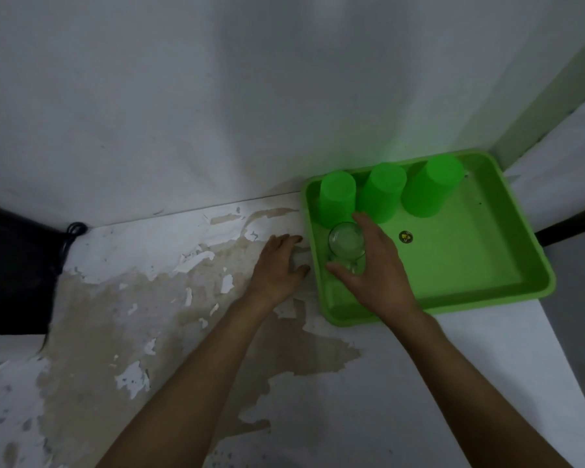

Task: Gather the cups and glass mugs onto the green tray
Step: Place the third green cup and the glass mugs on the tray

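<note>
The green tray (470, 265) lies at the right, against the wall. Three green cups stand upside down along its back edge: one at the left (337, 194), one in the middle (382, 190), one at the right (431, 189). A clear glass mug (345, 243) stands in the tray's left part, in front of the left cup. My right hand (372, 268) wraps around it, thumb on its near side and fingers at its far side. My left hand (279, 265) rests flat on the table just left of the tray, fingers apart, holding nothing that I can see.
The white table (183, 332) has peeling paint and brown stains. A white wall rises right behind the tray. A dark bag (14, 265) lies at the left edge. A small round sticker (406, 236) sits on the tray floor.
</note>
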